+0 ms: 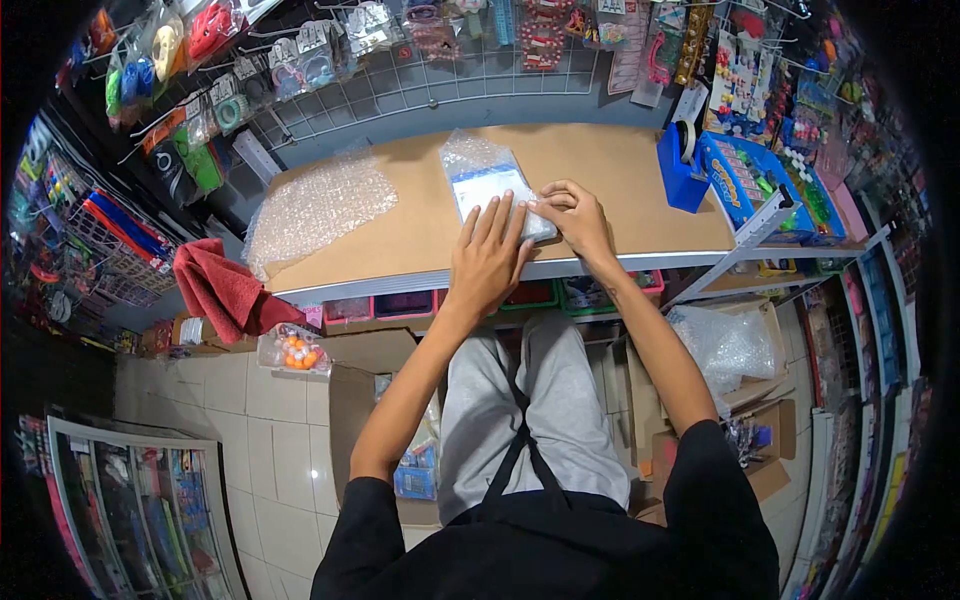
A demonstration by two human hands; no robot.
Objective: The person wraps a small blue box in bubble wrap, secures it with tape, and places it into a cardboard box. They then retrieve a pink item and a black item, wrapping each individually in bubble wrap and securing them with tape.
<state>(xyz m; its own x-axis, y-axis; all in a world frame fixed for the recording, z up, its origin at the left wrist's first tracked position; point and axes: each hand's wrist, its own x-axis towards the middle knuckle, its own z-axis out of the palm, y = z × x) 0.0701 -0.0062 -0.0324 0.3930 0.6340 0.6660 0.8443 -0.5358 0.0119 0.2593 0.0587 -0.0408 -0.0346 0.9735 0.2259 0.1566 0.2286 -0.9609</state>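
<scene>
Our left hand (487,262) lies flat, grip open, on the bubble-wrapped packet (480,178) at the worktop (600,165) front edge. Our right hand (576,218) pinches its right edge. Blue box (745,182) print is illegible.

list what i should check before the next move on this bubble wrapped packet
1. Left hand lies flat on the bubble-wrapped packet, pinning it: ok.
2. Right hand is at the packet's right edge with curled fingers; whether it actually grips the wrap: cannot tell.
3. Packet lies wholly on the counter, near its front edge: ok.
4. Wrap closed all round or taped: cannot tell.
5. Tape dispenser stands on the counter to the right, untouched: ok.
6. Loose bubble wrap sheet lies to the left, apart from the packet: ok.
</scene>
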